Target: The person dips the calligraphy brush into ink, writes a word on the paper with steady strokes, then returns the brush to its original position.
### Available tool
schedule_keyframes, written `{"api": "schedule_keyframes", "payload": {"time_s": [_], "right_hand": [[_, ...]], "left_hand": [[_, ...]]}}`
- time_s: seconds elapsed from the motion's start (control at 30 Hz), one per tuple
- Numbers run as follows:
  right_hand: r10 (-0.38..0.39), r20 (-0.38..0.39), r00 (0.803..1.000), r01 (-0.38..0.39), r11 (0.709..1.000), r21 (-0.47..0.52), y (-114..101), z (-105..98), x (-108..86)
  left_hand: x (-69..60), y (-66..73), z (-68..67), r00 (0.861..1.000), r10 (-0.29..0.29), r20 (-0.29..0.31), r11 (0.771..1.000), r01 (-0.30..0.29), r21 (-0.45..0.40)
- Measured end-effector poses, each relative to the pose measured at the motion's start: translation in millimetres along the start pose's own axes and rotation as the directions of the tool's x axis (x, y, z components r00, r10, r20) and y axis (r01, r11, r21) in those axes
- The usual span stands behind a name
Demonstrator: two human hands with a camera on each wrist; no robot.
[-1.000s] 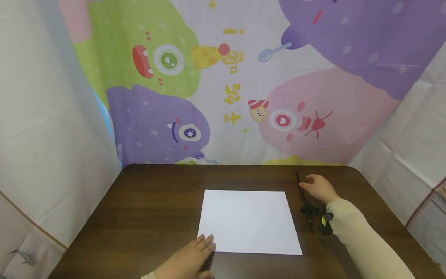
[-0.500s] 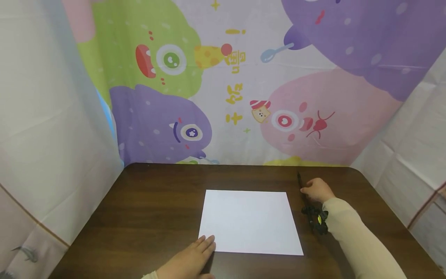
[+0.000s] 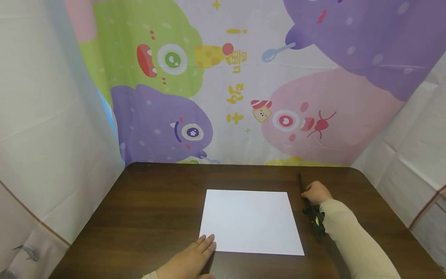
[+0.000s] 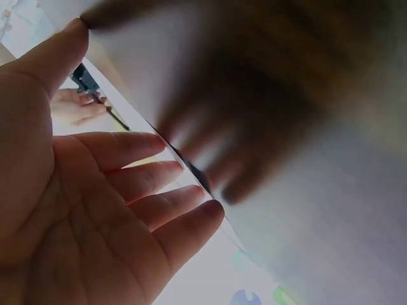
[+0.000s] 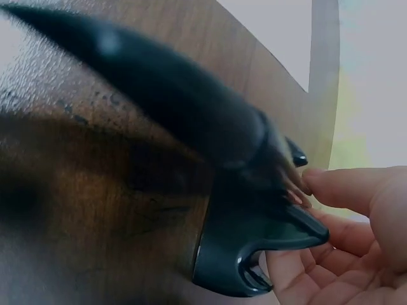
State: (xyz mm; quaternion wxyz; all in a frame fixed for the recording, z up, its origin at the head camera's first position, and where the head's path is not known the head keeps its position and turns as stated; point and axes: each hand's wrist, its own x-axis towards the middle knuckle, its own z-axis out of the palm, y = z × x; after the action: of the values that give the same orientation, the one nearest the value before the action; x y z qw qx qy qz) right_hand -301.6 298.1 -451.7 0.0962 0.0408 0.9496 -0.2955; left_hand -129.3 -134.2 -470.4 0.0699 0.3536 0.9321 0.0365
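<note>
In the head view, my left hand [image 3: 191, 255] lies with straight fingers at the near left corner of a white sheet of paper [image 3: 251, 223]. The left wrist view shows that palm [image 4: 82, 216], its fingers extended. To the right of the paper, my right hand [image 3: 318, 193] pinches the shaft of a long black writing brush [image 3: 300, 181] between thumb and fingers. Up close in the right wrist view, the tapered brush [image 5: 172, 95] lies across a glossy dark green brush rest [image 5: 241, 232], with my fingers just beyond it. The wrist camera partly hides the rest in the head view.
The dark wooden table [image 3: 153, 201] has rounded far corners. A cartoon-printed curtain [image 3: 240, 135] hangs behind its far edge, and pale cloth walls [image 3: 52, 116] close in both sides.
My right hand has come slightly nearer along the brush, its thumb and fingers closing on the shaft. The wrist camera now covers more of the rest. My left hand has stayed put.
</note>
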Motion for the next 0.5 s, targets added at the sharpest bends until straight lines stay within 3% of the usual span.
{"api": "schedule_keyframes", "payload": {"time_s": [0.23,0.5], "right_hand": [[0.006,-0.008,1.0,-0.006,1.0,0.029,2.3,1.1,1.3],[0.024,0.033,0.999,-0.029,0.987,0.158,10.6,-1.6,2.6]], "left_hand": [[2.1,0.1,-0.9,1.0,-0.013,0.016,1.0,0.013,0.001],[3.7,-0.4,1.2,0.999,-0.017,0.035,0.999,0.018,-0.03]]}}
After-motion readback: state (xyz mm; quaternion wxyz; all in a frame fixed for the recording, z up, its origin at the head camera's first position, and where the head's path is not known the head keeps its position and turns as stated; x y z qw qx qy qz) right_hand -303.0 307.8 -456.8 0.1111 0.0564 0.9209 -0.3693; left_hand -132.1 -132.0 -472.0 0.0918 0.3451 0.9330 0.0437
